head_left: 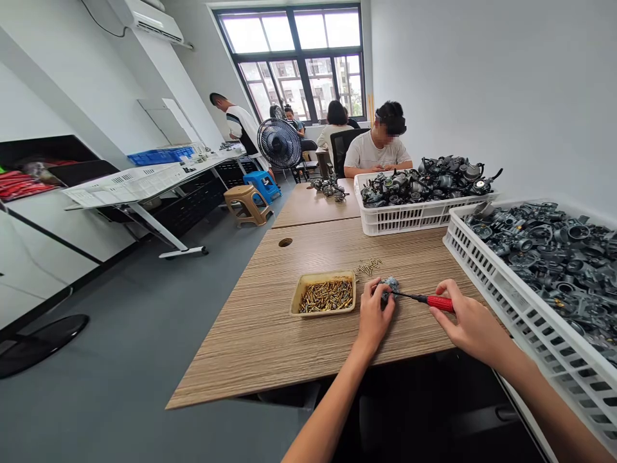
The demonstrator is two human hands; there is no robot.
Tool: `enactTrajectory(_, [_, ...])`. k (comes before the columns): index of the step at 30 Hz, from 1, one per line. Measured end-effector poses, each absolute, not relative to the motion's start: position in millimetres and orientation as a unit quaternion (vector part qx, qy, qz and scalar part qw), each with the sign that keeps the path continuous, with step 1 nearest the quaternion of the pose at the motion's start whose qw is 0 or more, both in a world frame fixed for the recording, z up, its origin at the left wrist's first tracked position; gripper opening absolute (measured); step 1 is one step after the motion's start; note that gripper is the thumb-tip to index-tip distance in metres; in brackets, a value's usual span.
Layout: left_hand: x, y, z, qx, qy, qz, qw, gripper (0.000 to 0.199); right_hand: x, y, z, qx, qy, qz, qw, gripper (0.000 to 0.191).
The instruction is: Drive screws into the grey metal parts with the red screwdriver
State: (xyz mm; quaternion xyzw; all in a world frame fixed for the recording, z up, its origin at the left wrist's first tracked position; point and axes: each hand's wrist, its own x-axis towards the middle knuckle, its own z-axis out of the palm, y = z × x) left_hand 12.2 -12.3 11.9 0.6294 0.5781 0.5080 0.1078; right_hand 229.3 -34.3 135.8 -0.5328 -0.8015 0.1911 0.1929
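Note:
My left hand (pixel 375 315) is closed around a small grey metal carburetor part (pixel 391 283) on the wooden table, and the fingers cover much of it. In my right hand (pixel 470 321) is a screwdriver (pixel 439 303) with a red and black handle, pinched between thumb and fingers. Its shaft points left, and the tip meets the part by my left fingers; the exact contact is hidden. Left of my hands sits a shallow cream tray (pixel 295 302) full of small brass pieces. A little pile of similar brass pieces (pixel 370 266) lies on the tabletop behind the part.
A white crate (pixel 530 316) of grey metal castings stands at my right. Beyond it, another white crate (pixel 409 222) holds carburetors, with several more (pixel 330 186) beside it. A person (pixel 378 151) sits across the table. A round cable hole (pixel 285 242) opens near the left edge.

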Motion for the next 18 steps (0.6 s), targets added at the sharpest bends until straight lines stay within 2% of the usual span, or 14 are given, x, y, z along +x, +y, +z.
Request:
enactTrajectory(3, [12.1,-12.4,11.7,0.629,0.581,0.505,0.107,0.012,228.9,-35.1,136.4,-0.517,-0.807,0.203,0.203,0.012])
enactTrajectory(18, [12.4,-13.3,12.0,0.63,0.586,0.497,0.112,0.012,226.0,-35.3,138.8,-0.562,-0.795,0.164,0.159,0.022])
